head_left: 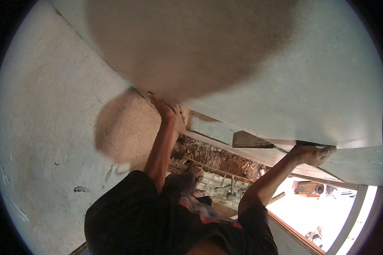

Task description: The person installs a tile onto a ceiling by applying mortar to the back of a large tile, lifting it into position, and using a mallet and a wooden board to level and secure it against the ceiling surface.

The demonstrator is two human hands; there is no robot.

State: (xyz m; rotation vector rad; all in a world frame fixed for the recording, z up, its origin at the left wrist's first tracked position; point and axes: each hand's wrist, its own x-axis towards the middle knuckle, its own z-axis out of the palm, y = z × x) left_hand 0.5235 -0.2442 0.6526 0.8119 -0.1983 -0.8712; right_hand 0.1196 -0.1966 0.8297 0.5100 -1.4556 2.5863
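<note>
A large pale grey board (336,72) fills the upper part of the head view, with a broad shadow across it. My left hand (162,106) grips its lower left edge, beside the seam with a scuffed pale wall (47,127); its fingertips are partly in shade. My right hand (314,154) has its fingers bent around the board's lower edge at the right, thumb side partly hidden. Between the hands, below that edge, show a pale ledge (208,127) and a dark angled piece (252,140).
Below lie dirt and rubble (234,163), rough planks and a long-handled tool (232,187). At the lower right a bright opening with a pale frame (353,216) shows a wooden object (306,188) outside.
</note>
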